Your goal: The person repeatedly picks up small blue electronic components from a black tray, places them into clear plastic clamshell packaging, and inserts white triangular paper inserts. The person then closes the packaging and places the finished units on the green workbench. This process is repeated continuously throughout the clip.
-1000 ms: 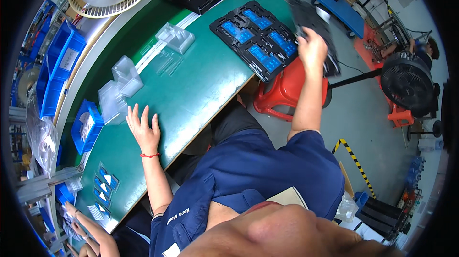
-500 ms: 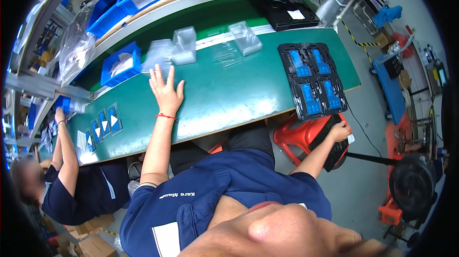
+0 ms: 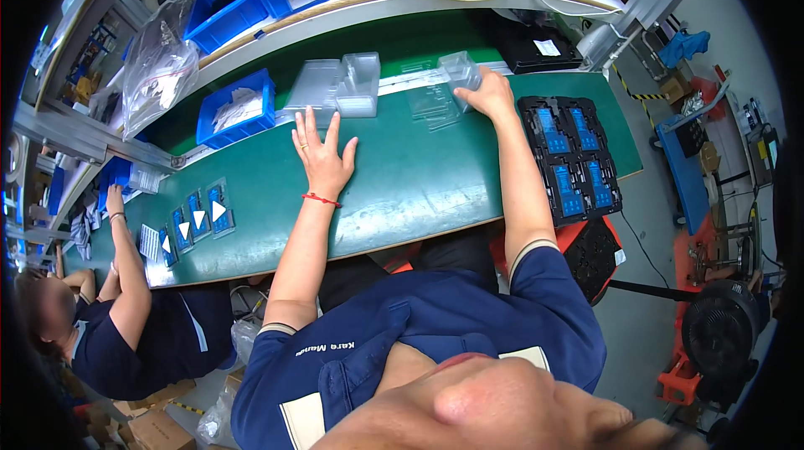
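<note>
Right hand (image 3: 492, 96) clamped on clear box (image 3: 456, 69), back of green bench (image 3: 419, 190); left hand (image 3: 325, 162) over bench, fingers apart. Black tray (image 3: 571, 155) at right end, red stool (image 3: 578, 235) below, black fan (image 3: 722, 324) farther right.

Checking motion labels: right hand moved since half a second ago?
Yes: the right hand went forward and left relative to the green workbench, from beyond its near edge to the clear plastic box.

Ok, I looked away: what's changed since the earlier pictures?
The right hand released the flat black plastic tray, now on the red stool, and moved forward and left to grip the clear rectangular plastic box. The left hand stayed spread over the green table.
</note>
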Demonstrator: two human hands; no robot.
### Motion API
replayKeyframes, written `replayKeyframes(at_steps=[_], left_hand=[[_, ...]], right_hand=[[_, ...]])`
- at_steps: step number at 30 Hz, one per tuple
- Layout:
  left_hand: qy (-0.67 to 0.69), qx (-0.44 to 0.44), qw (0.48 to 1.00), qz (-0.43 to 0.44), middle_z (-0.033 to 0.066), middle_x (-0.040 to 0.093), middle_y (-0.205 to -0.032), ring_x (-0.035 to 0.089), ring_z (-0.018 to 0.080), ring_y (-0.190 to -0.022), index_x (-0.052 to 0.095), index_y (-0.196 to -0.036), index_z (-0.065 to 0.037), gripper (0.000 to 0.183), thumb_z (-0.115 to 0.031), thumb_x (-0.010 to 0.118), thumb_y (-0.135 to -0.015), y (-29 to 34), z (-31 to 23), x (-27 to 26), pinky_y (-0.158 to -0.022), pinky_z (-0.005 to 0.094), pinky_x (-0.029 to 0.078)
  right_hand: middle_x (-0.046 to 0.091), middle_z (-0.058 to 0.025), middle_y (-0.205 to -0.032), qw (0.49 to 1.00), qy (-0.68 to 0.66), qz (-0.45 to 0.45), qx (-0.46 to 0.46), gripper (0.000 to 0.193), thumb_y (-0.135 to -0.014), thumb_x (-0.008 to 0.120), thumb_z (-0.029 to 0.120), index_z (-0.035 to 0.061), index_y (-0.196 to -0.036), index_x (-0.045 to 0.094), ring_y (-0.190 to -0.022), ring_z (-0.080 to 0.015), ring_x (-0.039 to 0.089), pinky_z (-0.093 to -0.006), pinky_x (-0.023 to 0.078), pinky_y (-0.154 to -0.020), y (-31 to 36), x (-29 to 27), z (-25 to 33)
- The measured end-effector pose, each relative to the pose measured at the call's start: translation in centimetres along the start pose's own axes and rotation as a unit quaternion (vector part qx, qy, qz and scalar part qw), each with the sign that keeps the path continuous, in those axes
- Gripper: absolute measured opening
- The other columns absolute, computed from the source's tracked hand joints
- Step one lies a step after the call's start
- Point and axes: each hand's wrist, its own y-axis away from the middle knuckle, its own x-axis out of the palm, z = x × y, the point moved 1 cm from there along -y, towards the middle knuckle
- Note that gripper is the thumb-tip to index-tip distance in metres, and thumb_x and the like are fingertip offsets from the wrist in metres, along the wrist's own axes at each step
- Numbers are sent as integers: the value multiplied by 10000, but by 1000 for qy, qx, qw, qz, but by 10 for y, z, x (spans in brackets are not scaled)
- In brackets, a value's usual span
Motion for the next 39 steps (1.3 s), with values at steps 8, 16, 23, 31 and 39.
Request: replayKeyframes(at_steps=[8, 16, 23, 31, 39], left_hand=[[69, -12, 996, -50, 236, 392, -1412, 326, 433, -1355, 665, -1130, -54, 377, -173, 746, -782, 3, 8, -7, -1093, 491, 312], [118, -19, 988, -97, 198, 534, -1247, 460, 398, -1231, 708, -1000, -52, 210, -104, 713, -796, 4, 3, -23, -1012, 459, 387], [648, -286, 701, 82, 37, 651, -969, 632, 138, -888, 669, -1012, -30, 134, -115, 668, -908, 20, -52, -14, -738, 267, 514], [764, -364, 516, 132, 28, 619, -862, 584, 111, -764, 609, -959, -45, 79, -118, 632, -936, 50, -49, -4, -638, 260, 495], [753, -419, 483, 155, 47, 622, -859, 595, 132, -765, 613, -935, -38, 93, -130, 615, -945, 67, -15, -36, -646, 283, 516]], right_hand=[[635, -237, -1125, 998, 63, -15, -5, 678, -571, 807, 353, -16, -1103, 606, -1036, -383, 635, -429, 530, -885, -9, 8, 15], [642, -242, -1098, 983, -27, -177, -40, 675, -609, 804, 329, -20, -1144, 586, -961, -353, 664, -408, 544, -832, 16, -13, 25], [623, -154, -1096, 861, -484, 145, -60, 833, -657, 893, 180, -29, -1356, 491, -897, -147, 620, -289, 550, -749, 129, 55, 56], [608, -240, -1179, 883, -438, 161, -54, 806, -696, 867, 203, -30, -1362, 477, -1031, -271, 644, -346, 561, -802, 167, 64, 69], [563, -266, -1229, 982, -114, -18, -152, 729, -706, 814, 408, -40, -1235, 589, -1110, -364, 554, -438, 471, -923, 185, 38, 85]])
